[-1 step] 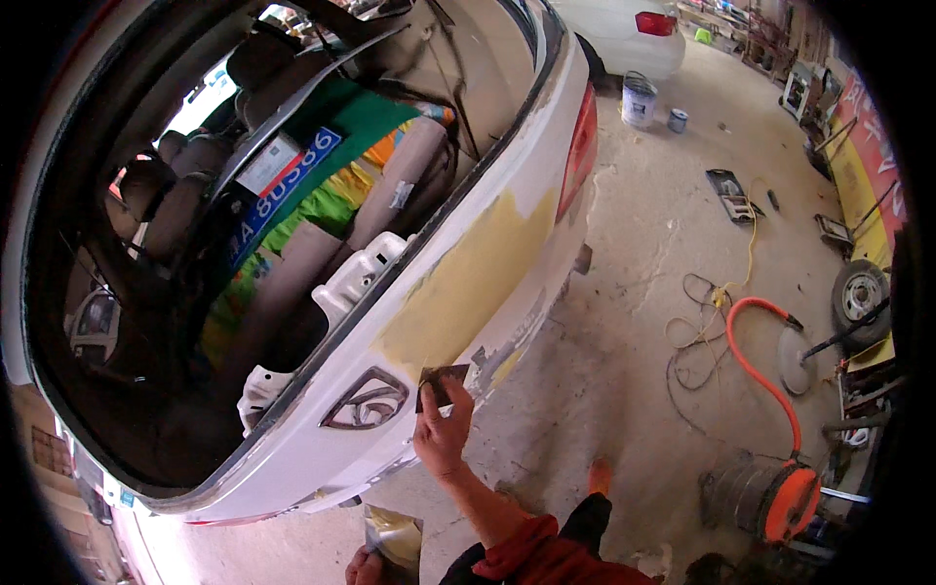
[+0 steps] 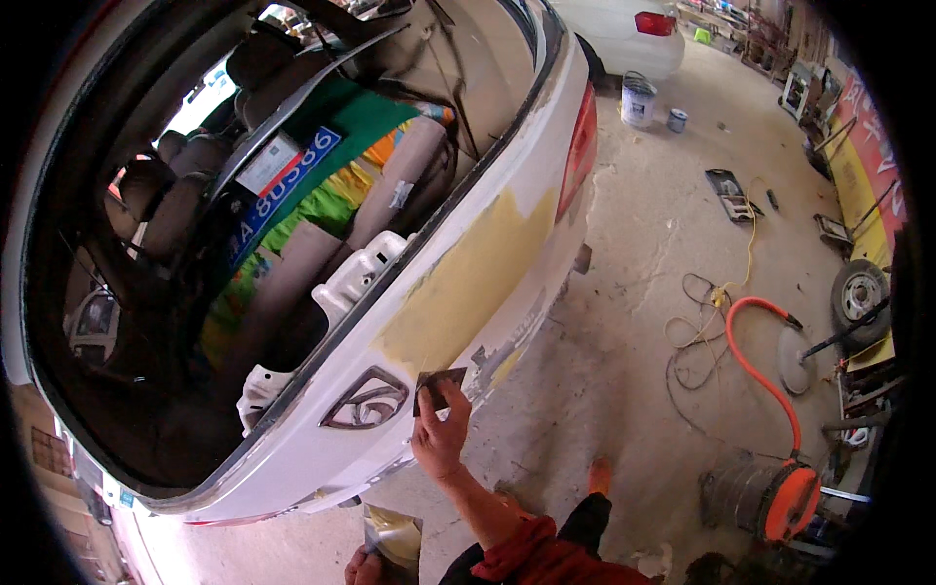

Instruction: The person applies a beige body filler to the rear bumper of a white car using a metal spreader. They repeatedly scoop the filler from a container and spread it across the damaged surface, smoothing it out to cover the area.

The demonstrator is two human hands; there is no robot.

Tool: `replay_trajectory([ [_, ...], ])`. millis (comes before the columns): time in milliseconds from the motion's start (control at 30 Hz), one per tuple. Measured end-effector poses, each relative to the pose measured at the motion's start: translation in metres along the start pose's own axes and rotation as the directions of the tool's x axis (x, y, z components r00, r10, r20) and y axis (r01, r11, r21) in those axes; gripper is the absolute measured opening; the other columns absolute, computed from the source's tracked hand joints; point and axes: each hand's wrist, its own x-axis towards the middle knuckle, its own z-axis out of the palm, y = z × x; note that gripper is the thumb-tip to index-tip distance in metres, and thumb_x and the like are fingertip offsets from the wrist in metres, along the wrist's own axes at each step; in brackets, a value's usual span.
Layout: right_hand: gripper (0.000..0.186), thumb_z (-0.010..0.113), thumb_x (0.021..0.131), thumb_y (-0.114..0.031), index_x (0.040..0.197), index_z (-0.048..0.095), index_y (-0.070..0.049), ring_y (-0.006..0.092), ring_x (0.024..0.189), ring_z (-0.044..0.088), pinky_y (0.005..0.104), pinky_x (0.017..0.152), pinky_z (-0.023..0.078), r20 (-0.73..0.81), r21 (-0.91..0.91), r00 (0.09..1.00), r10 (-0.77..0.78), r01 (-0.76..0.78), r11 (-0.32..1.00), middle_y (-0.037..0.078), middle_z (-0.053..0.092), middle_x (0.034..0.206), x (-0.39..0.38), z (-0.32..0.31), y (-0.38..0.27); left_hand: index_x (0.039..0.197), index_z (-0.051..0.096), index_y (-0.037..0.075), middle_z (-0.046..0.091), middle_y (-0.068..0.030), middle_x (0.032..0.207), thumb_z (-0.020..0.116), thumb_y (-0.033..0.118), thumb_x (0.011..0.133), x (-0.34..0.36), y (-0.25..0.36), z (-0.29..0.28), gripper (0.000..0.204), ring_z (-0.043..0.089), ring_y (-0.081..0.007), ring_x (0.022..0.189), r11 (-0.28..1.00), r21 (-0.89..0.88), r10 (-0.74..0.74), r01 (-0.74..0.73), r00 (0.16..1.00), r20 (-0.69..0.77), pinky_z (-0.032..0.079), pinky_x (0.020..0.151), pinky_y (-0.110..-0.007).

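- Near six o'clock, the right hand [image 2: 442, 439] pinches a dark flat square [image 2: 439, 378] at the white car [image 2: 468, 278], seemingly for edge control.
- Toward seven, the left hand [image 2: 365, 566] grips a yellow-smeared plate [image 2: 400, 536], presumably keeping it handy.

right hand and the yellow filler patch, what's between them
The dark flat spreader pinched in the right hand lies between it and the yellow filler patch, as the head view shows.

Dark thin plate [image 2: 448, 377] near yellow patch's [image 2: 463, 291] lower end; yellow-smeared board [image 2: 398, 533] below.
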Motion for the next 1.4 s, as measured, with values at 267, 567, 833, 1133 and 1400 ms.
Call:
replay_trajectory([
  [267, 0.051, 0.056, 0.080, 0.007, 0.128, 0.066, -0.009, 0.0353, 0.111, 0.056, 0.0426, 0.097, 0.045, 0.121, 0.114, 0.990, 0.071, -0.085, 0.990, 0.018, 0.057, 0.124, -0.026, -0.038, -0.001, 0.107, 0.063, 0.001, 0.061, -0.0057, 0.090, 0.048, 0.030, 0.105, 0.035, -0.015, 0.006, 0.032, 0.057, -0.0159, 0.080, 0.601, 0.573, 0.572, -0.557, 0.801, 0.178, 0.049, 0.066, -0.031],
  [567, 0.032, 0.059, 0.098, -0.012, 0.125, 0.061, 0.004, 0.0081, 0.088, 0.060, 0.0258, 0.073, 0.049, 0.758, 0.399, 0.352, 0.549, -0.916, 0.037, 0.005, 0.062, 0.107, 0.049, -0.171, -0.030, 0.112, 0.064, 0.003, 0.063, -0.0126, 0.092, 0.064, 0.021, 0.095, 0.074, -0.042, 0.083, 0.025, 0.062, -0.0286, 0.087, 0.716, -0.643, -0.133, 0.274, 0.957, 0.259, 0.051, 0.073, -0.037],
  [833, 0.019, 0.058, 0.098, -0.015, 0.112, 0.069, -0.006, 0.0326, 0.091, 0.066, 0.0359, 0.077, 0.052, 0.744, 0.259, 0.666, -0.055, -0.211, 0.943, 0.016, 0.068, 0.106, 0.014, -0.176, 0.146, 0.109, 0.064, 0.006, 0.065, -0.0120, 0.093, 0.066, 0.022, 0.090, 0.102, -0.173, 0.156, 0.025, 0.063, -0.0315, 0.090, 0.896, 0.402, 0.252, -0.187, 0.961, -0.115, 0.051, 0.074, -0.043],
  [1133, 0.013, 0.065, 0.091, -0.014, 0.093, 0.064, -0.001, 0.0086, 0.067, 0.050, 0.0295, 0.059, 0.044, 0.372, 0.135, 0.926, -0.067, 0.018, 0.991, 0.003, 0.054, 0.068, 0.150, -0.151, 0.277, 0.106, 0.064, 0.010, 0.053, 0.0056, 0.068, 0.059, 0.025, 0.099, 0.147, -0.309, 0.232, 0.017, 0.052, -0.0121, 0.055, 0.158, -0.927, -0.103, 0.339, 0.940, 0.326, 0.050, 0.056, -0.030],
  [1400, 0.018, 0.067, 0.092, -0.016, 0.104, 0.066, -0.002, 0.0353, 0.078, 0.068, 0.0392, 0.070, 0.053, 0.246, 0.110, 0.771, -0.588, 0.580, 0.807, 0.018, 0.070, 0.088, 0.254, -0.147, 0.283, 0.146, 0.047, 0.004, 0.061, -0.0055, 0.120, 0.046, 0.032, 0.105, 0.183, -0.369, 0.299, 0.050, 0.058, -0.0196, 0.110, 0.455, -0.885, 0.391, -0.097, 0.915, 0.101, 0.043, 0.103, -0.034],
])
